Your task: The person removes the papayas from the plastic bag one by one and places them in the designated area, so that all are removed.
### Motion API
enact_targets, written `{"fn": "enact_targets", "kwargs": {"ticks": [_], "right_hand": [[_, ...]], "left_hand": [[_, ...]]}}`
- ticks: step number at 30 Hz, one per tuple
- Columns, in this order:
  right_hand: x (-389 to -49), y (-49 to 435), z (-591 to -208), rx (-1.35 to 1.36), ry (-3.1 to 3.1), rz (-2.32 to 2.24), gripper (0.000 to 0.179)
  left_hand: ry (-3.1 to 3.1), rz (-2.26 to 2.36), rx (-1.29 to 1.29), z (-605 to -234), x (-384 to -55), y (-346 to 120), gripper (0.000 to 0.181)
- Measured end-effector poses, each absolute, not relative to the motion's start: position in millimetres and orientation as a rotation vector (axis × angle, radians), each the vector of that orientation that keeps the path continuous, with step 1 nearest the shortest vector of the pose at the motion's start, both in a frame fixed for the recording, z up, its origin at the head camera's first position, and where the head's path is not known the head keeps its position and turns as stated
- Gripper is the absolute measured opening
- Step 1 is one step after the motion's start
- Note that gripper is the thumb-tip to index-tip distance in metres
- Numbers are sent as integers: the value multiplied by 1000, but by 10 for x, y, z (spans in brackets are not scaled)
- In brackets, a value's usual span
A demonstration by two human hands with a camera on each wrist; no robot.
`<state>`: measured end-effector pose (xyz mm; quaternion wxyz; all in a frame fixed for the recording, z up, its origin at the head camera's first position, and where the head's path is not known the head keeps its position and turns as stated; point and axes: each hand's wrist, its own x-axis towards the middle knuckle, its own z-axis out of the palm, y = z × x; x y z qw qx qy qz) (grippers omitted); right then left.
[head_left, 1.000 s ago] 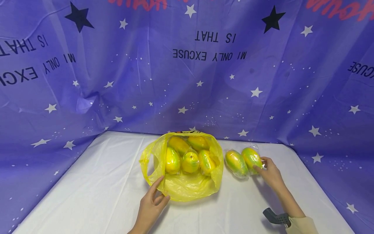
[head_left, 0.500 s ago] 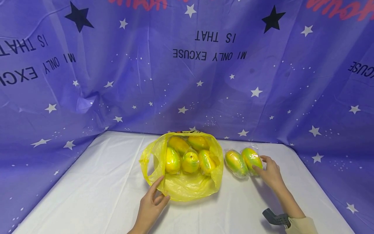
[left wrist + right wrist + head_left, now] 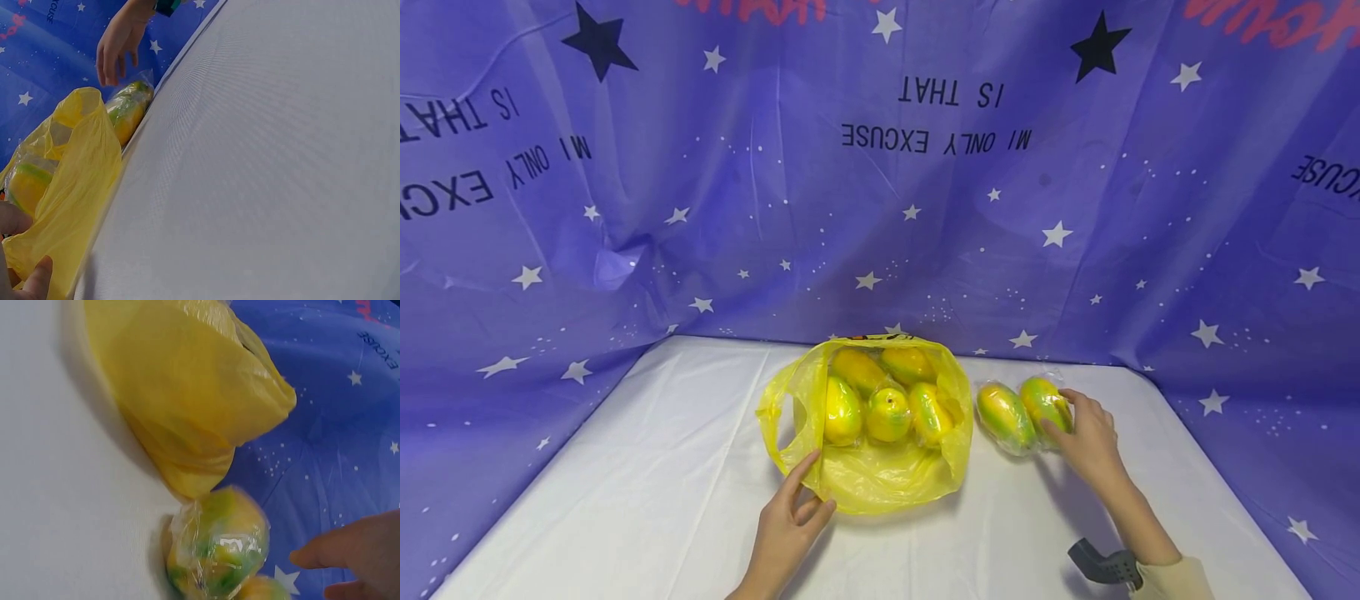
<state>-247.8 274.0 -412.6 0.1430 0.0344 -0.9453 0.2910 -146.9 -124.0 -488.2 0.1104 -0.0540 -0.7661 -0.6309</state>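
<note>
A yellow plastic bag (image 3: 887,487) lies with its mouth towards me, several yellow-green mangoes (image 3: 889,415) inside it. My left hand (image 3: 786,529) holds the bag's near left rim; in the left wrist view the film passes between a finger and the thumb (image 3: 39,278). To the bag's right lie two more mangoes, a left one (image 3: 1005,419) and a right one (image 3: 1043,402), both in clear wrap. My right hand (image 3: 1088,437) is over the right mango's right side. The left wrist view shows its fingers hanging loosely above the fruit, and the right wrist view shows a fingertip (image 3: 299,557) apart from it.
A white cloth (image 3: 647,492) covers the table. Behind and at both sides hangs a purple-blue curtain (image 3: 820,217) printed with stars and letters. A dark camera mount (image 3: 1103,563) sticks out from my right wrist, low over the cloth.
My right hand has shifted slightly left and away from me, further over the right mango. The left hand, bag and mangoes stay where they were.
</note>
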Motion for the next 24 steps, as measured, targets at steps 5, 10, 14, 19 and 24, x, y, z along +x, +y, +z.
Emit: {"fn": "enact_targets", "kwargs": {"ticks": [5,10,14,19,24], "right_hand": [[-2473,2664,-4128,152,-2621,883,54],[-2490,2541,-4109,273,-2473,941,47],[-2490,2417,-4036,350,-2433,973,45],[-2448,2228,-3935,459,-2372,1024,42],[-2390,1965,-3824,605,-2331,1101,43]], "left_hand": [[-2255,-1829,-178,-4890,-1465,-1250,69],[-2234,-1867,-187,-4877,-1475,-1247,69],[-2210,-1876,-212,-4873,-1474,-1255,68],[-2194,-1878,-238,-4876,-1474,-1259,68],[-2199,-1884,-236,-4863,-1463,-1255,68]]}}
